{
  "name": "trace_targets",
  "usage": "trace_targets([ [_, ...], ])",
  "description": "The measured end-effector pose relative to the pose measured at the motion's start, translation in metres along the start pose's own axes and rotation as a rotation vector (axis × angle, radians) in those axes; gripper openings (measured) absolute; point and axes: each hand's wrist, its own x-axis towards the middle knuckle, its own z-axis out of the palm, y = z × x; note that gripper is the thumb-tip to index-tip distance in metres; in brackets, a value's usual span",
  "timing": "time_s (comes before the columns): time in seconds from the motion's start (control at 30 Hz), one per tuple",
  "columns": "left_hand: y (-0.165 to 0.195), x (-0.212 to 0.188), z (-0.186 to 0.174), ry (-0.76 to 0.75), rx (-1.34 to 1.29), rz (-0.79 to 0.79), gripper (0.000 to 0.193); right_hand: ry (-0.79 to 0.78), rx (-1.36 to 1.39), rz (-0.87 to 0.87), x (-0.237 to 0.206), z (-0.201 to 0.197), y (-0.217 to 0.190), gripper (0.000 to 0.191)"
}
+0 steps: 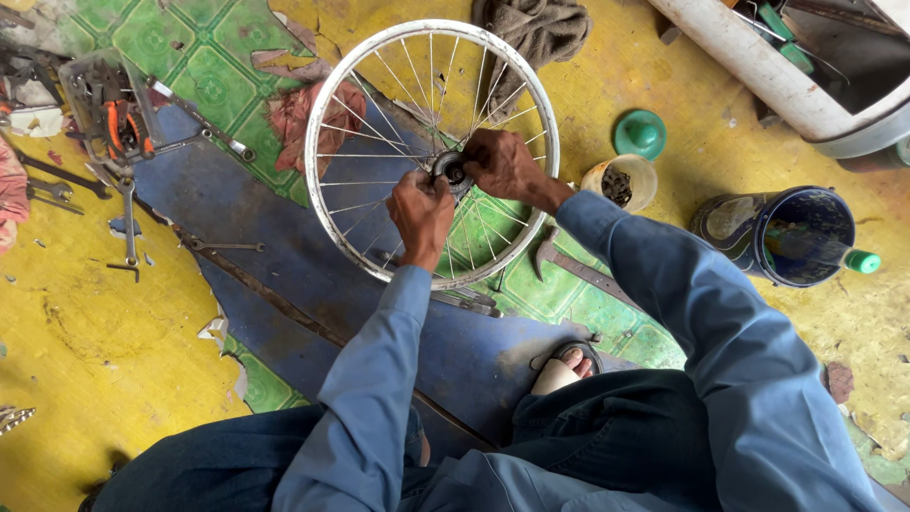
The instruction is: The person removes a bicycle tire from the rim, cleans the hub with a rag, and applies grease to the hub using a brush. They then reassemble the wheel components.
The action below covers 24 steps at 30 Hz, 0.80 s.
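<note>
A spoked bicycle wheel with a white rim (331,104) lies flat on the floor in front of me. At its centre is the dark hub (450,169). My left hand (420,210) is closed over the hub from the near side. Gripping the same hub from the far right is my right hand (502,163). Both arms are in blue sleeves. What lies under my fingers is hidden.
A tray of pliers and wrenches (114,114) sits at far left, with loose wrenches (224,246) nearby. A hammer (569,265), a small cup of parts (621,182), a green lid (640,133), a dark bucket (791,232) and rags (536,28) surround the wheel.
</note>
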Motion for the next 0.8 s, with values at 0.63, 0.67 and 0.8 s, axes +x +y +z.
trace_targets([
  [0.63,-0.018,-0.002,0.006,0.119,-0.177,-0.004,0.039,-0.067,0.952,0.591,-0.018,-0.002,0.017,0.038],
  [0.67,-0.017,0.007,0.006,0.090,-0.108,0.043,0.039,-0.077,0.867,0.593,-0.024,0.005,0.017,0.041],
  [0.8,-0.013,0.031,0.009,0.039,0.100,0.286,0.039,0.020,0.717,0.598,-0.035,0.024,0.005,0.041],
])
